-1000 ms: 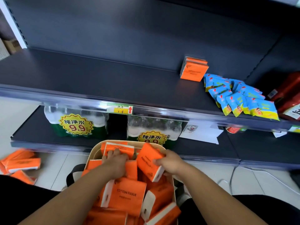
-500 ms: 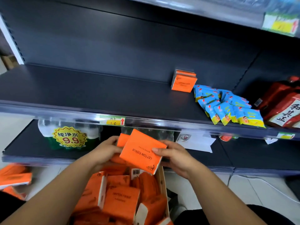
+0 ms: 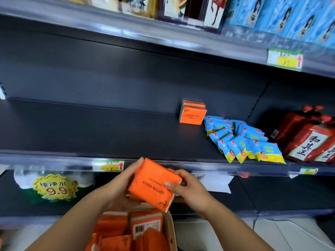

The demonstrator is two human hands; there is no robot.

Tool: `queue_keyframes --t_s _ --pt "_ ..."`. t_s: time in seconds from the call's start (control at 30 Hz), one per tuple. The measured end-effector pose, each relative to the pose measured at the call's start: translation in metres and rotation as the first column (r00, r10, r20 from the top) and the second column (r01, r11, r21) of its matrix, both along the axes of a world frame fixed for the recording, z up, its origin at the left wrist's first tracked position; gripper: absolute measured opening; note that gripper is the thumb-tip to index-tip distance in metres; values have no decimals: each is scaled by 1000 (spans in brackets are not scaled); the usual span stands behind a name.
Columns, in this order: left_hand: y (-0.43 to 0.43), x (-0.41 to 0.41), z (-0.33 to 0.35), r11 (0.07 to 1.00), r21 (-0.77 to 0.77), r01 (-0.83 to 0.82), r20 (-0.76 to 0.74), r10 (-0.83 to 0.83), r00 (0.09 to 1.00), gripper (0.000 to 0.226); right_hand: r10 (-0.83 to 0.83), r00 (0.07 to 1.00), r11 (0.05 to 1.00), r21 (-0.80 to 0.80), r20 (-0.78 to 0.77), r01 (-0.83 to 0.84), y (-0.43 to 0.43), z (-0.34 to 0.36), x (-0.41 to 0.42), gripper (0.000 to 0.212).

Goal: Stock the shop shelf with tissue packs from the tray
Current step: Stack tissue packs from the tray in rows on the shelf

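An orange tissue pack (image 3: 154,183) is held up between both hands, just in front of the front edge of the dark shelf (image 3: 90,127). Its 9 o'clock side is gripped by the left hand (image 3: 125,180), with the fingers curled round the edge. Its 3 o'clock side is pinched by the right hand (image 3: 188,185), with the thumb laid on top. The words COTTON TISSUE can be read on it. A bit more orange is seen right under it, but it cannot be told if that is a second pack.

At 6 o'clock from the held pack, the tray (image 3: 171,230) is seen, filled with more orange packs (image 3: 116,225). At 1 o'clock, far back on the shelf, a small stack of orange packs (image 3: 192,113) is stood by the back wall. At 4 o'clock from that stack, just beside it, blue packets (image 3: 243,140) are piled. Red bottles (image 3: 308,138) are kept at the 3 o'clock end of the shelf. At 9 o'clock from the hands, lower down, water bottles (image 3: 54,185) with a yellow 9.9 sticker are kept.
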State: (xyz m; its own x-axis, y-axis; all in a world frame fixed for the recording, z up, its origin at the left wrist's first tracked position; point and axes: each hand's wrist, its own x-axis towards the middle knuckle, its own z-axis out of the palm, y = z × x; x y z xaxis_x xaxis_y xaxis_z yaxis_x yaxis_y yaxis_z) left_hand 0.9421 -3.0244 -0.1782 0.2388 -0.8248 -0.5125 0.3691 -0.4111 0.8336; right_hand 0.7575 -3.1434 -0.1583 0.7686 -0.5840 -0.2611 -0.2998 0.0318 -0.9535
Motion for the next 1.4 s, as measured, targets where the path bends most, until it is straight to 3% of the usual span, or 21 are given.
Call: queue_keyframes --t_s 0.13,0.3,0.43,0.53,0.7,1.0,1.23,1.4 --pt "-42 1 13 995 -95 16 134 -3 991 88 -76 994 996 -36 73 79 -29 12 4 35" --pt "-59 -5 44 977 -204 65 207 -22 978 82 -76 986 986 -135 146 96 -39 36 -14 55" --pt "-55 -21 69 956 -278 89 225 -25 974 81 -21 991 993 -115 129 36 -39 53 -37 98" --pt "-54 -30 82 942 -323 90 222 -17 975 83 18 996 988 -157 93 -3 -38 66 -46 117" --pt "-62 -24 92 941 -338 35 236 48 971 97 -18 995 984 -176 99 36 -50 76 -39 103" --pt "-96 27 91 950 -269 159 402 -39 915 61 -5 997 957 -290 77 27 -105 75 12 82" --pt "-123 23 93 946 -291 142 471 12 882 90 11 996 953 -301 84 15 -134 79 14 80" --pt "-156 19 85 963 -213 165 621 3 783 102 -13 1000 900 -436 -12 7 -160 70 15 91"
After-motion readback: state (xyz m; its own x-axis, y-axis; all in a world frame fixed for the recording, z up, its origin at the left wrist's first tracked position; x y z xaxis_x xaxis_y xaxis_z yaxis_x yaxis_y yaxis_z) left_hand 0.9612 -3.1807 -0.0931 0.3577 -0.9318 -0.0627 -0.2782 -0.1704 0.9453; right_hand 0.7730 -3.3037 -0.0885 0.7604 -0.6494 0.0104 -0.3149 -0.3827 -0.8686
